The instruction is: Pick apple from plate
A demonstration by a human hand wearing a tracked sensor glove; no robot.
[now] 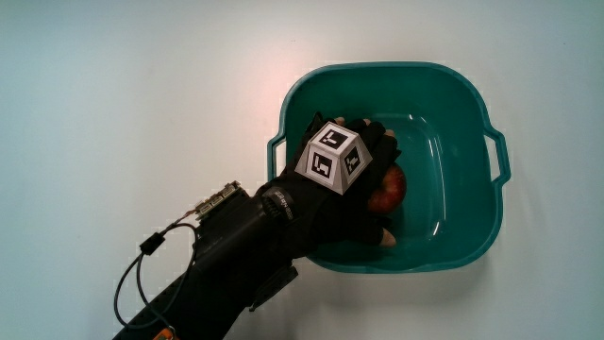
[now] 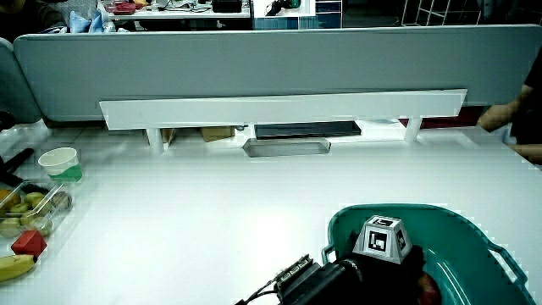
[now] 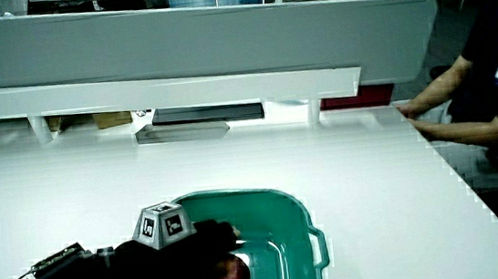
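A red apple lies in a teal basin with two handles; no plate shows. The gloved hand reaches over the basin's rim nearest the person and sits over the apple. Its fingers curl round one side of the apple and its thumb round the side nearer the person. The patterned cube on its back faces up. In both side views the hand hides most of the apple, which rests low inside the basin.
A paper cup, a clear tray of fruit, a red block and a banana sit near one table edge. A grey partition with a white rail closes the table's end. A cable loops from the forearm.
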